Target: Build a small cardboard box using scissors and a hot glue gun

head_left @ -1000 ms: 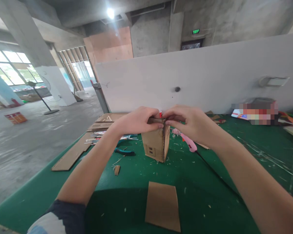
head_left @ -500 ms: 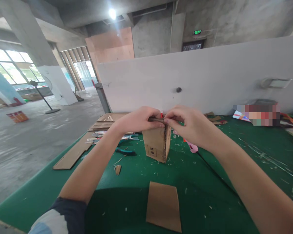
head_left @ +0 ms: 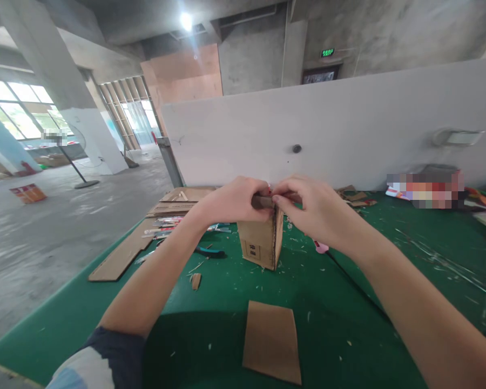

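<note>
A small upright cardboard box (head_left: 256,240) with printed characters on its front stands on the green table (head_left: 202,346). My left hand (head_left: 247,199) is closed around the box's top left edge, thumb in front. At the top corner, my right hand (head_left: 299,201) pinches the cardboard edge between thumb and fingers. Part of the box's top is hidden behind the fingers. Closer to me lies a flat cardboard piece (head_left: 272,343). Just right of the box, a pink-handled tool (head_left: 321,247) with a black cord is partly covered by my right hand.
Teal-handled pliers (head_left: 210,252) and a small cardboard scrap (head_left: 195,281) lie left of the box. Long cardboard strips (head_left: 121,254) and thin packaged sticks (head_left: 166,229) are farther left. A white panel (head_left: 348,129) stands behind the table. Scraps are scattered about.
My left hand's fingers have shifted slightly at the box's top, with a wider gap between thumb and fingers. My right hand has barely moved; the box stays in place.
</note>
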A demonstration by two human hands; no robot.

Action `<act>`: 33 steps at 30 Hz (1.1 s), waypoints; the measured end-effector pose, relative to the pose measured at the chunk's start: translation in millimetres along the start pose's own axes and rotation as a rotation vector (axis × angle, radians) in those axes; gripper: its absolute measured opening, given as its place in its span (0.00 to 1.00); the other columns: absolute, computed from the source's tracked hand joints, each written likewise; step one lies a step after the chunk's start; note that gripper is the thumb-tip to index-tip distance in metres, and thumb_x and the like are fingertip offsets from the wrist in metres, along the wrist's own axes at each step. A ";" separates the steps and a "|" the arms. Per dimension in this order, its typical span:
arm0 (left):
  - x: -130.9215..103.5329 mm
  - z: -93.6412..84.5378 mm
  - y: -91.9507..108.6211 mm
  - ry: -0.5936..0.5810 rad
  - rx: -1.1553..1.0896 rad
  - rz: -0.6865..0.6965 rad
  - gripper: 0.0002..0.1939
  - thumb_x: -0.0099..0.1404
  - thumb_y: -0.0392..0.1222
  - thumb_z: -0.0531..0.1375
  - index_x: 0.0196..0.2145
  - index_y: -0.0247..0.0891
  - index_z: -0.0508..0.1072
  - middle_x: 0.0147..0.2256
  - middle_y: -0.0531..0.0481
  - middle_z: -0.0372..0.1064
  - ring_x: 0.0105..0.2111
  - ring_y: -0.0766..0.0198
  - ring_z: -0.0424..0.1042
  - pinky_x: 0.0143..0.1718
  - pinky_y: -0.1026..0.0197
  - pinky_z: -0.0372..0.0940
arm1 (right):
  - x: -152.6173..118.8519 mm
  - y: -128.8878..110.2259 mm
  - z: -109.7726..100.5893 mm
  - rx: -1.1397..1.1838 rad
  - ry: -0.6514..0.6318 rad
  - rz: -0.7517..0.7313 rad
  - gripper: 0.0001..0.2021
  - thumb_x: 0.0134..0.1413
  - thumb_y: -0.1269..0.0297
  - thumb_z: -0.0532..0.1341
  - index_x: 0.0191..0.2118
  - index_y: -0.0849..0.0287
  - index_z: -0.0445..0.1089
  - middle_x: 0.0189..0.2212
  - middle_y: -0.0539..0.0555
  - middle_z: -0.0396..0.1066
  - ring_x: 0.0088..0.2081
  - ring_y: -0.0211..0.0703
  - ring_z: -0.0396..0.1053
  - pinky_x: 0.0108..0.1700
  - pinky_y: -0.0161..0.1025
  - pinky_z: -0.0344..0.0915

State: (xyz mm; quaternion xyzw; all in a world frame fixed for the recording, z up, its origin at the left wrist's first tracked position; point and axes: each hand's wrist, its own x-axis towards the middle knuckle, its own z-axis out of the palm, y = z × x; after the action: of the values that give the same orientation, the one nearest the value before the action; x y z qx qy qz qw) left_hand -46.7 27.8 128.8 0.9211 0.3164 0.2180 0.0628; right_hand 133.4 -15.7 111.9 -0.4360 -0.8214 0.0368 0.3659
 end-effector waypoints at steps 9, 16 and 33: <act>0.7 2.0 -0.3 0.004 -0.003 0.022 0.06 0.54 0.41 0.56 0.23 0.37 0.62 0.20 0.57 0.56 0.22 0.71 0.53 0.23 0.65 0.48 | 0.8 0.9 -2.3 0.017 -0.017 -0.023 0.07 0.56 0.68 0.54 0.32 0.57 0.69 0.36 0.54 0.71 0.36 0.44 0.70 0.37 0.41 0.64; 0.6 -6.7 -6.4 -0.076 -0.085 0.031 0.11 0.63 0.45 0.52 0.30 0.36 0.69 0.25 0.54 0.64 0.26 0.69 0.61 0.26 0.65 0.53 | 3.5 5.8 6.6 0.126 0.038 0.065 0.09 0.57 0.66 0.54 0.36 0.58 0.72 0.34 0.56 0.73 0.39 0.48 0.72 0.39 0.45 0.67; 8.1 19.4 -3.4 0.174 -0.204 0.015 0.08 0.63 0.39 0.54 0.38 0.38 0.71 0.37 0.49 0.74 0.37 0.64 0.71 0.39 0.61 0.64 | 7.0 35.5 2.5 0.226 0.076 0.149 0.06 0.53 0.64 0.58 0.34 0.56 0.72 0.32 0.52 0.75 0.36 0.45 0.72 0.37 0.41 0.67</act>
State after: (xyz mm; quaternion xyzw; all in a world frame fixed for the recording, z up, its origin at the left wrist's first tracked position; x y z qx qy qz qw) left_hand -34.3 35.9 113.5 0.8899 0.2900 0.3285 0.1267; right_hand 153.8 12.1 100.6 -0.4529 -0.7628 0.1398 0.4399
